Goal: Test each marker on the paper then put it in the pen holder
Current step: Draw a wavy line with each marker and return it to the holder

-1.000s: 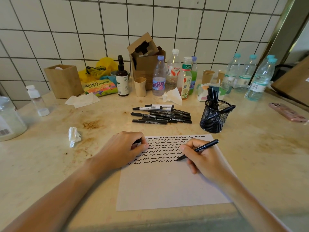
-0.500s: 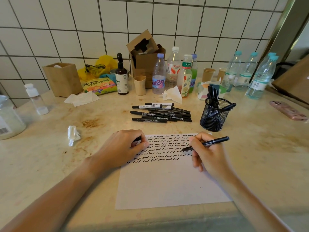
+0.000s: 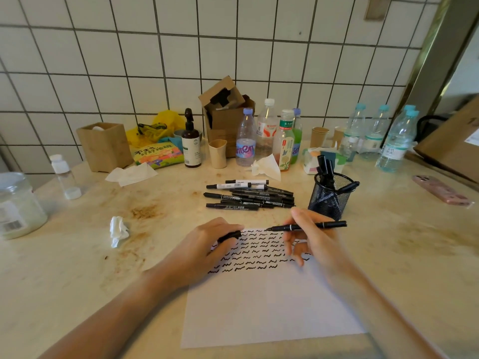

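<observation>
A white paper (image 3: 267, 304) with rows of black squiggles lies on the counter before me. My right hand (image 3: 315, 244) pinches an uncapped black marker (image 3: 308, 226), lifted level above the paper's top edge with its tip pointing left. My left hand (image 3: 204, 247) rests on the paper's top left corner and grips the black marker cap (image 3: 229, 235). A pile of several black markers (image 3: 248, 195) lies beyond the paper. The black mesh pen holder (image 3: 330, 196) stands to the right of the pile with several markers in it.
Bottles (image 3: 264, 136), cups, a cardboard box (image 3: 225, 112) and a wooden box (image 3: 103, 146) line the tiled wall. A crumpled tissue (image 3: 118, 230) lies left of the paper, a jar (image 3: 18, 206) at far left, a pink phone (image 3: 440, 190) at right.
My right hand lifted the marker off the paper and swung it level, its tip moving left toward the cap in my left hand. The left hand stayed on the paper's corner.
</observation>
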